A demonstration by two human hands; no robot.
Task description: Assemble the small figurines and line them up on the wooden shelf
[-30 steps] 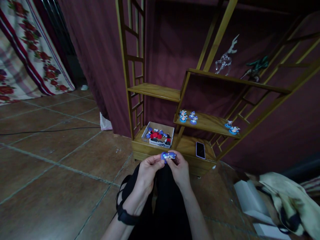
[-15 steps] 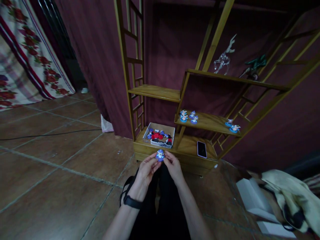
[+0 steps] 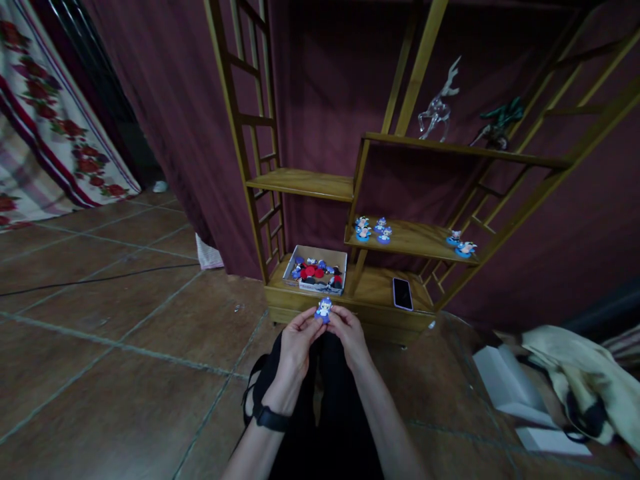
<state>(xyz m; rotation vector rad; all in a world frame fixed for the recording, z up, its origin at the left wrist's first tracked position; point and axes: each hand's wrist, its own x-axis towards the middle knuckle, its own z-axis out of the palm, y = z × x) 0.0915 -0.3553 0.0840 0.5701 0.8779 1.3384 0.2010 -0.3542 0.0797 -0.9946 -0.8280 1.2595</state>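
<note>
A small purple-and-white figurine (image 3: pixel 324 309) on a purple base is held upright between my two hands, above my knees. My left hand (image 3: pixel 300 337) grips its base from the left, and my right hand (image 3: pixel 347 328) pinches it from the right. Just beyond, a shallow open cardboard box (image 3: pixel 341 259) on the cabinet's bottom board holds several red, purple, white and black pieces. Similar figurines stand on the middle shelf (image 3: pixel 417 241): blue-based ones (image 3: pixel 363 233) and purple-based ones (image 3: pixel 384 235) at its left, blue-based ones (image 3: pixel 465 249) at its right end.
A phone (image 3: pixel 402 294) lies on the bottom board, right of the box. Higher up stand a clear deer ornament (image 3: pixel 437 113) and a dark green ornament (image 3: pixel 500 123). White boxes (image 3: pixel 507 387) and pale cloth (image 3: pixel 575 373) lie on the floor at right. A black cable (image 3: pixel 100 279) crosses the left floor.
The figurine now sits slightly further right in view and more upright, its front showing more fully between my fingers. Both hands keep hold of it. The view has shifted a little.
</note>
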